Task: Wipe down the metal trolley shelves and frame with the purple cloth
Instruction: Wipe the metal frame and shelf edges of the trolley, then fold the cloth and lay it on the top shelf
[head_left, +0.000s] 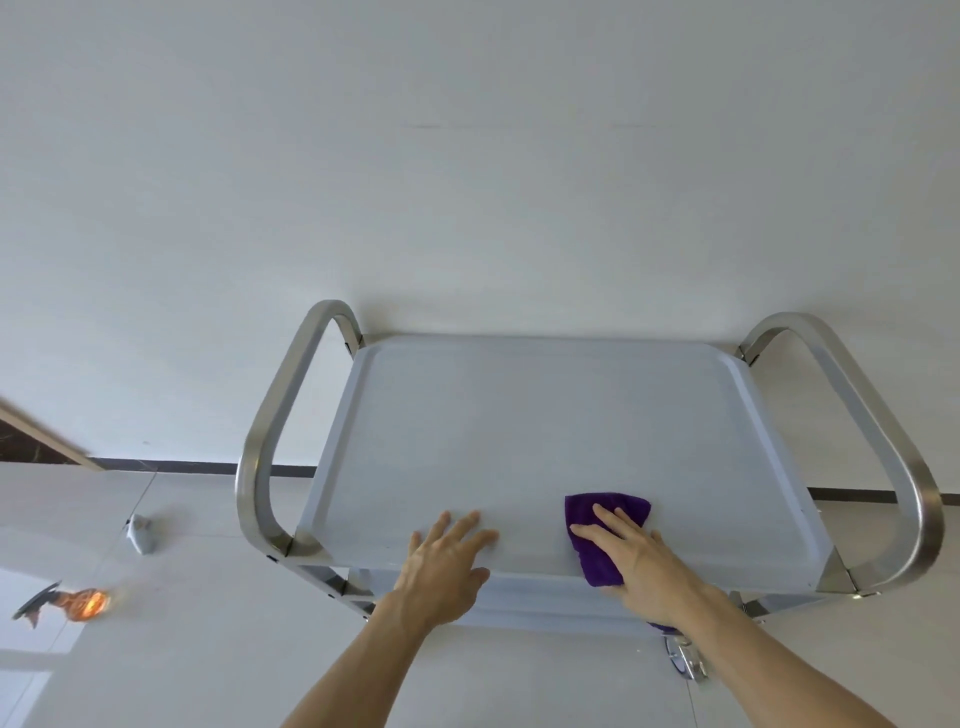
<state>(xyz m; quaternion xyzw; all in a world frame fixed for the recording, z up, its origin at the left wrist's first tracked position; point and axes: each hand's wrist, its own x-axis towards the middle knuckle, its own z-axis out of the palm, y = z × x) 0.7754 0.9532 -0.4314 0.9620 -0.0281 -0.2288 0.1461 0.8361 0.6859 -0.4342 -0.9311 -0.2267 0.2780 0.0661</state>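
Purple cloth (602, 535) — plush, folded — lies under flat right hand (641, 564); left hand (447, 561) spread on smooth shelf (519, 415).

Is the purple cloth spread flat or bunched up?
Roughly flat: the purple cloth lies on the top shelf under the right hand.

Plain white wall (467, 156) filling the far scene, dark skirting strip (197, 466) along its foot, pale tiled floor (156, 649) on the near left, small grey object (141, 533) lying on the tiles, orange glowing object (85, 603) nearer left, wooden door frame (47, 434) at left edge
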